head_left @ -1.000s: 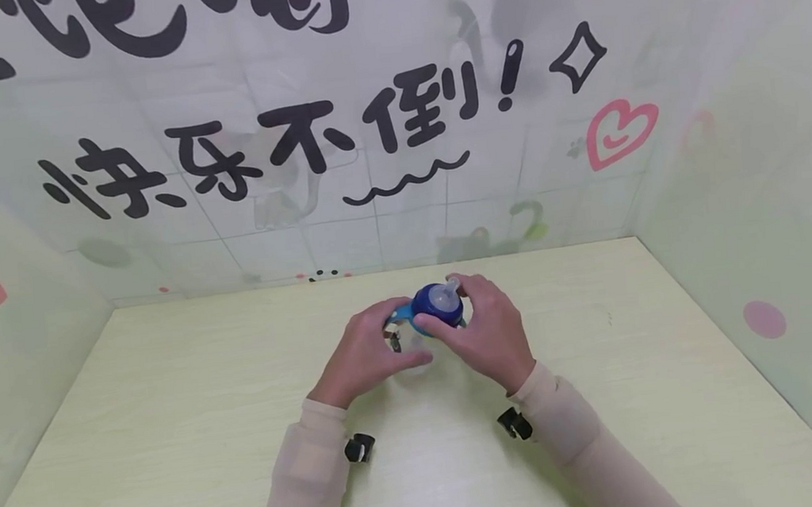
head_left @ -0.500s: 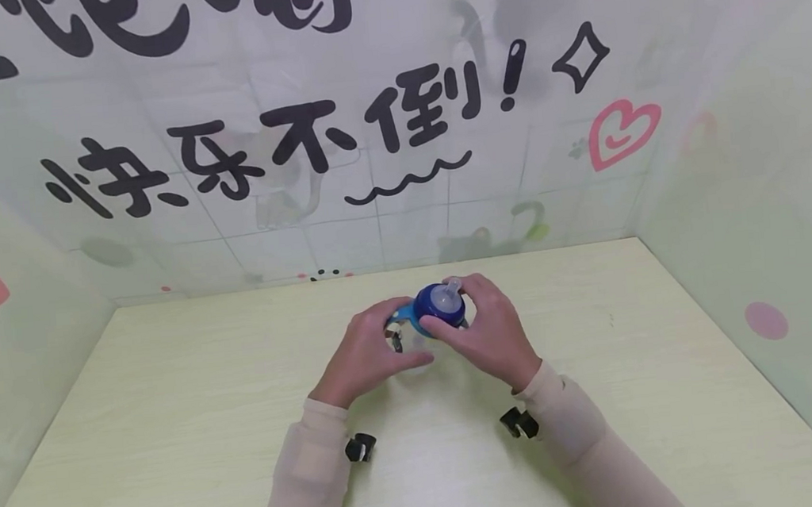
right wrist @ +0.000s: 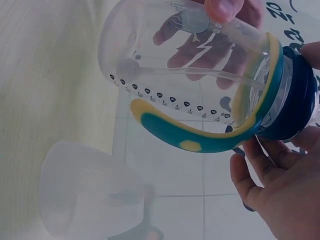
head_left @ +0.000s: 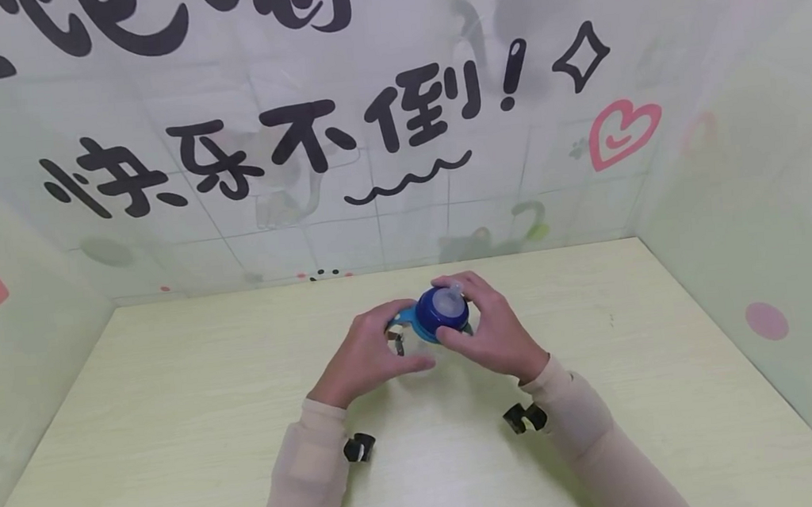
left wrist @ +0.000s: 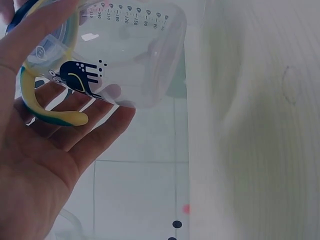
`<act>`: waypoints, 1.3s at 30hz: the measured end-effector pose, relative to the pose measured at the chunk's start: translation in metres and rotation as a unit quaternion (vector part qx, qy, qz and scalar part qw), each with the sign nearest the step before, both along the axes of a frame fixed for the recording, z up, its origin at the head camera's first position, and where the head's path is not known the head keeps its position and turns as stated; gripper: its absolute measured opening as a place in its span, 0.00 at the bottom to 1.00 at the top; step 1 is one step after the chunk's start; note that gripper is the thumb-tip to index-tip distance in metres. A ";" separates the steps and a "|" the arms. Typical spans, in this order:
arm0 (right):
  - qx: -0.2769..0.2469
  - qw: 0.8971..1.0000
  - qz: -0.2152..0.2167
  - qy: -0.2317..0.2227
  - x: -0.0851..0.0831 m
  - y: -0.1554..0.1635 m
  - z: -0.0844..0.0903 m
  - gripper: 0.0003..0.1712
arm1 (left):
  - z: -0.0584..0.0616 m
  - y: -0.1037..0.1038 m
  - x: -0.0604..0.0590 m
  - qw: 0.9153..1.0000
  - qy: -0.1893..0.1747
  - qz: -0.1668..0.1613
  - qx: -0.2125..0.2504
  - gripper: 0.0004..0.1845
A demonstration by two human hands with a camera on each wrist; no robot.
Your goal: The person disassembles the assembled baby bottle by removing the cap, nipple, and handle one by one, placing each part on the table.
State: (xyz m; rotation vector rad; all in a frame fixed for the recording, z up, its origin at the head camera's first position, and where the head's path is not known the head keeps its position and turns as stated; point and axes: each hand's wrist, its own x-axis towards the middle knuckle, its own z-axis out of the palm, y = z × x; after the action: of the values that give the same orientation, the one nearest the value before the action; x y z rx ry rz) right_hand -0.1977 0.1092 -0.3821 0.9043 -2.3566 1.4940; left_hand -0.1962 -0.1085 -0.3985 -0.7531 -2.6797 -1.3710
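left hand (head_left: 367,352) grips bottle (right wrist: 150,55), right hand (head_left: 491,330) its blue collar (right wrist: 290,100); likely twisting step, next needing steady left hold

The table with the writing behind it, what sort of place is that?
Perhaps a small decorated booth, though I can't be sure: the pale table has walls on three sides, with big black writing and a pink heart on the back one.

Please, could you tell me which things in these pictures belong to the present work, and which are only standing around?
In the work:
- bottle with its handle
- blue ring and teat
- left hand, on the bottle
- right hand, on the ring

Only around:
- frosted cup, untouched; possibly the bottle's cap
- table
- wall
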 end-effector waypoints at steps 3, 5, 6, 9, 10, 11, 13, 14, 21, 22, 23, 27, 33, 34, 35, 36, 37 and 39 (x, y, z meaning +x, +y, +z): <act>-0.008 1.000 0.020 -0.004 -0.001 0.001 -0.001 0.30 | -0.001 0.000 0.000 1.000 -0.002 -0.004 -0.001 0.39; -0.009 1.000 0.029 -0.004 -0.001 0.002 -0.001 0.30 | -0.001 0.000 0.000 1.000 -0.003 -0.005 -0.001 0.39; -0.009 0.999 0.032 -0.004 -0.001 0.002 -0.001 0.31 | -0.001 0.000 0.000 1.000 -0.004 -0.006 -0.001 0.39; -0.006 1.000 0.026 -0.006 -0.001 0.002 -0.001 0.33 | -0.002 0.000 0.000 1.000 -0.002 -0.005 -0.001 0.39; -0.001 1.000 0.013 -0.004 -0.001 0.002 -0.001 0.34 | -0.002 0.000 0.000 1.000 -0.002 -0.004 -0.001 0.39; 0.004 1.000 -0.005 -0.001 0.000 0.001 -0.001 0.35 | -0.002 0.000 0.000 1.000 -0.001 -0.003 -0.001 0.39; 0.024 0.998 -0.056 0.013 0.002 -0.002 0.000 0.37 | -0.002 0.000 0.000 1.000 0.002 0.002 -0.002 0.40; 0.036 0.996 -0.084 0.020 0.003 -0.004 0.000 0.39 | -0.002 -0.001 0.001 1.000 0.003 0.005 -0.002 0.40; 0.090 0.971 -0.212 0.068 0.008 -0.013 -0.001 0.39 | -0.002 -0.001 0.001 1.000 0.013 0.021 -0.017 0.40; 0.095 0.968 -0.221 0.072 0.008 -0.014 -0.001 0.38 | -0.002 -0.001 0.001 0.999 0.015 0.022 -0.019 0.41; 0.099 0.966 -0.228 0.074 0.009 -0.015 -0.002 0.38 | -0.002 -0.001 0.001 0.999 0.016 0.023 -0.022 0.41; 0.113 0.961 -0.242 0.075 0.010 -0.016 -0.002 0.36 | -0.003 -0.001 0.001 0.999 0.022 0.029 -0.025 0.41; 0.115 0.964 -0.229 0.072 0.010 -0.015 0.000 0.34 | -0.003 -0.001 -0.001 0.999 0.024 0.028 -0.021 0.41; 0.115 0.965 -0.225 0.073 0.010 -0.015 0.001 0.34 | -0.002 -0.002 -0.001 0.999 0.024 0.027 -0.020 0.41; 0.116 0.966 -0.220 0.074 0.009 -0.014 0.001 0.35 | -0.002 -0.002 -0.001 0.999 0.024 0.026 -0.018 0.41; 0.117 0.967 -0.215 0.075 0.009 -0.014 0.002 0.35 | -0.002 -0.002 -0.001 0.999 0.024 0.024 -0.017 0.41; 0.118 0.968 -0.209 0.076 0.009 -0.013 0.003 0.35 | -0.002 -0.002 -0.001 0.999 0.023 0.023 -0.016 0.41; 0.120 0.969 -0.199 0.079 0.009 -0.012 0.004 0.36 | -0.002 -0.002 -0.002 1.000 0.021 0.020 -0.013 0.41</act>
State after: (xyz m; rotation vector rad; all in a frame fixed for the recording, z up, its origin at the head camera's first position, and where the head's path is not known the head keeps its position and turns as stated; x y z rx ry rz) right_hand -0.1887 0.0973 -0.3781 0.5260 -2.4461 0.9633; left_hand -0.1979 -0.1103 -0.4005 -0.7175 -2.6701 -1.3003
